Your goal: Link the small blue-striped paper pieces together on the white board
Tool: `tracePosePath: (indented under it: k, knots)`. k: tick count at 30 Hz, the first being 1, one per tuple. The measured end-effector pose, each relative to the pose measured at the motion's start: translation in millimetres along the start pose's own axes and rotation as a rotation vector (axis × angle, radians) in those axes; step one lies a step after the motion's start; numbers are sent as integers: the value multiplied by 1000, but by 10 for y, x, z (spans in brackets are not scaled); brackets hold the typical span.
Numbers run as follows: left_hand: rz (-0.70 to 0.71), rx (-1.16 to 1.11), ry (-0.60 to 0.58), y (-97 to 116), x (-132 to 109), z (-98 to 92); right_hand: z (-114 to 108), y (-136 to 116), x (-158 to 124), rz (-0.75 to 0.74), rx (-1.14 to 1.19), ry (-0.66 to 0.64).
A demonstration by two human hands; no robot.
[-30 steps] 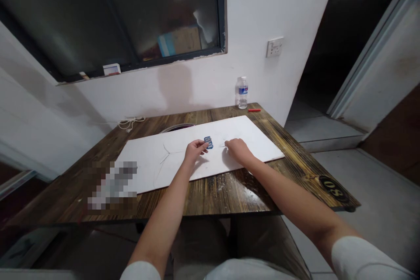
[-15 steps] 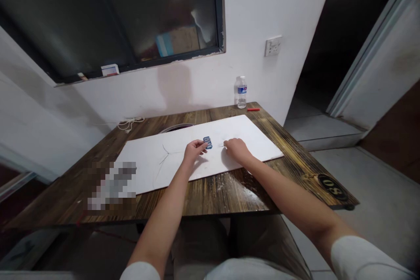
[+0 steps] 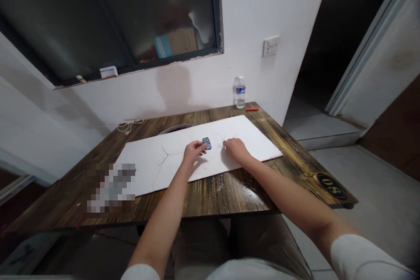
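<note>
Between the thumb and fingers of my left hand [image 3: 194, 150] is a small blue rectangular piece [image 3: 206, 143] with pale sections, held just over a white board [image 3: 256, 135]. I cannot make out its exact kind. My right hand [image 3: 235, 149] is to the right of it, fingers pinched together close to the board. A small pale bit shows at those fingertips, too tiny to name. Thin dark strands [image 3: 167, 154] branch across the board left of my left hand; whether they are wires or drawn lines is unclear.
The board lies on a dark wooden table [image 3: 223, 194]. A clear plastic bottle [image 3: 240, 92] and a red pen-like stick [image 3: 252, 109] are at the back right. A white cable [image 3: 129, 126] lies at the back left. A blurred-out patch [image 3: 113, 188] covers the left front.
The view has shifted very slightly. Both hands keep almost the same place and grip, with the blue piece still in my left hand.
</note>
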State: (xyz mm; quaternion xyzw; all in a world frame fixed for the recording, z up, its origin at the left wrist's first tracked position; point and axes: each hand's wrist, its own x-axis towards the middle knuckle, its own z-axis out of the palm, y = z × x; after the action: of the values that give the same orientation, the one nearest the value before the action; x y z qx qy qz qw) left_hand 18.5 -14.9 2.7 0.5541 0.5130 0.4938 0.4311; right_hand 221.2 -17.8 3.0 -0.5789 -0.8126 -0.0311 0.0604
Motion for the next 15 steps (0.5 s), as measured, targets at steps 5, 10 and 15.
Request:
tracePosePath:
  k: [5,10,15]
  knots:
    - [5,-13,-6,-15,6,-5,-4,-12,-24,-1,7,10]
    - [7,-5,-16,-23,11,-14,-35,-73,-44,-11,6,-6]
    - [12,1,-10,-23,2,-12,-69,-117,-55,-14,15,-6]
